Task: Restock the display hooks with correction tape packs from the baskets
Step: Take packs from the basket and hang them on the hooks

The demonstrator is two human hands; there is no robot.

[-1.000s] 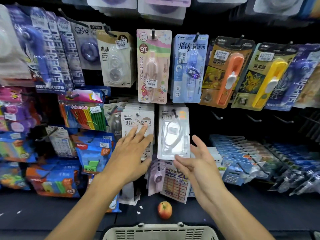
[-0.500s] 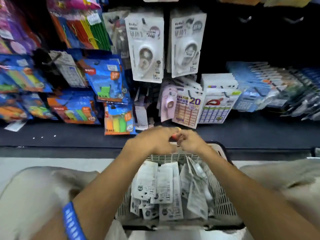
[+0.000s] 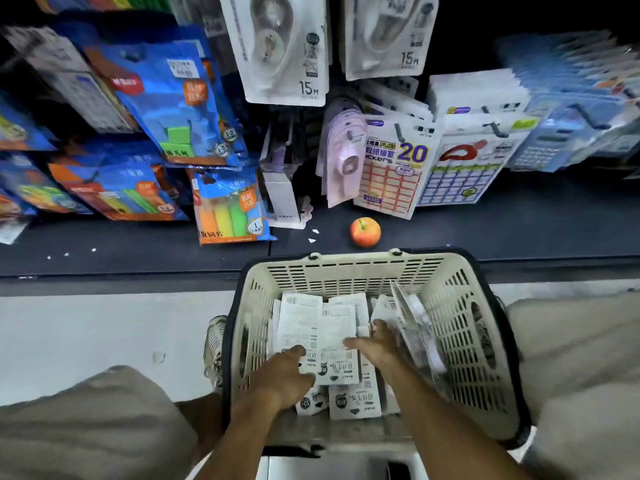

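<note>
Below, both hands (image 3: 332,362) in basket (image 3: 460,306), on correction tape packs (image 3: 317,327)

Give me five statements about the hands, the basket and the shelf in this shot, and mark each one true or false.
1. Both hands reach into the basket. True.
2. An apple lies on the dark shelf beyond the basket. True.
3. The right hand holds the apple. False: it rests among the white packs.
4. The basket is empty. False: white packs lie in it.
5. The left hand lies on the packs. True.
</note>
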